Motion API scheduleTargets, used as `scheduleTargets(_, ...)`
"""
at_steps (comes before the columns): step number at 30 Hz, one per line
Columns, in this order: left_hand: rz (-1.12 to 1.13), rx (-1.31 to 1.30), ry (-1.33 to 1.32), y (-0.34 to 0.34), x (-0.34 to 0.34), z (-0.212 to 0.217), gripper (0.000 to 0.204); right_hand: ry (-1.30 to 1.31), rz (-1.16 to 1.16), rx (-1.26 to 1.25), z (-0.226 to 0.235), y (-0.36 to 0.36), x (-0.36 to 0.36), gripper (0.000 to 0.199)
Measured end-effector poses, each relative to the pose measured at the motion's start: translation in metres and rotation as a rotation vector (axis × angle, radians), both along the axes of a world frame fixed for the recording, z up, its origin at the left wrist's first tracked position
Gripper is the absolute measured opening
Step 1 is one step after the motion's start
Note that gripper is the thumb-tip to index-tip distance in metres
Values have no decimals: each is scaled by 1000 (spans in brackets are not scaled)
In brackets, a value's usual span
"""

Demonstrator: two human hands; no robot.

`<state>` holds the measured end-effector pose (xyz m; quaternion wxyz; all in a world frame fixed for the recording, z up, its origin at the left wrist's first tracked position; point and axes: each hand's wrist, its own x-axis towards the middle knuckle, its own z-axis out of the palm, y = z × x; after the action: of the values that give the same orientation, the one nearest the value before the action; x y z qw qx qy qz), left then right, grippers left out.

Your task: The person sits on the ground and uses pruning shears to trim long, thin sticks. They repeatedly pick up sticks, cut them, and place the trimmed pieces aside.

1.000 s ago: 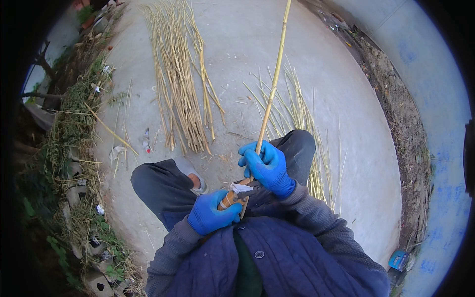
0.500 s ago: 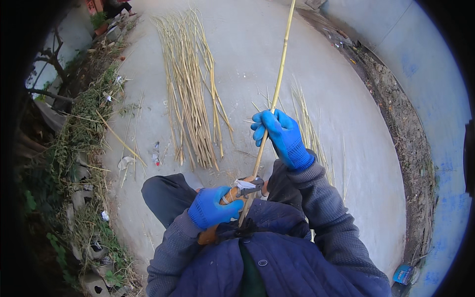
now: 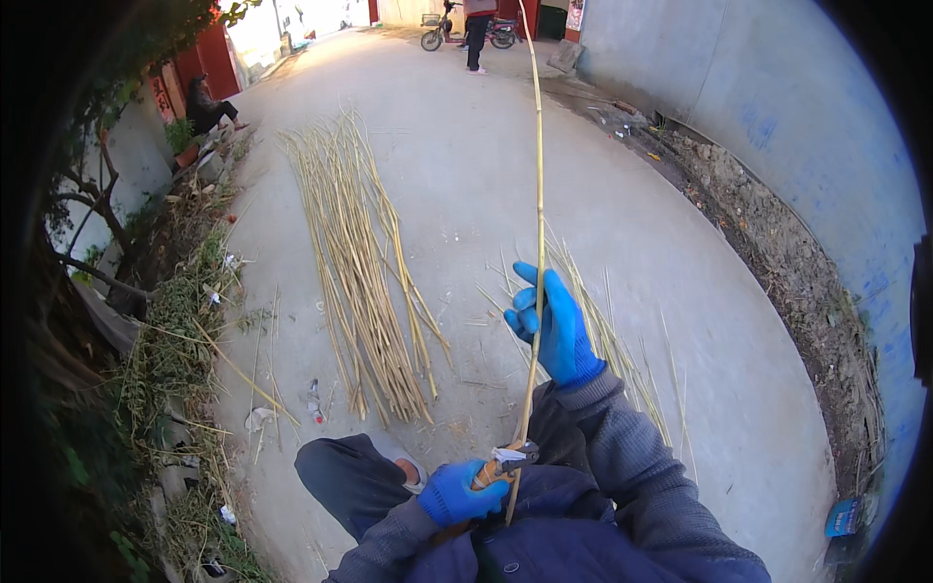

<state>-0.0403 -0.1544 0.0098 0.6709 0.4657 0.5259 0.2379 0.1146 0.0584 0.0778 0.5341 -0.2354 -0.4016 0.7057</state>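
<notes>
My left hand, in a blue work glove, is wrapped round the wooden handle of a hand tool at my lap. The tool has a dark metal head and a white wrapping; its exact kind is hard to make out. Against that head lies the lower part of a long, thin, yellowish cane stalk, which rises nearly upright past the top of the view. Higher up, my gloved right hand holds the stalk loosely, its fingers half curled and partly apart.
A pile of long stalks lies on the concrete ahead to the left. Thinner stalks lie beyond my right arm. Weeds line the left edge, a pale wall the right. A seated person, a standing person and a scooter are farther off.
The view has tilted up, bringing the far lane, people and scooter into sight. My right hand has loosened its fingers on the stalk, which stands more upright. My left hand keeps its grip.
</notes>
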Motion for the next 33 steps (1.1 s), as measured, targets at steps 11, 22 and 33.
scheduleTargets(11, 77, 85, 77, -2, -4, 21, 32, -61, -73, -147, -3, 16, -16, 41)
scheduleTargets(22, 334, 238, -97, 112, -30, 76, 28, -491, -85, 156, -6, -8, 14, 52)
scheduleTargets(33, 608, 239, -256, 182, -40, 29, 41, -1213, -113, 711, -73, -67, 31, 15)
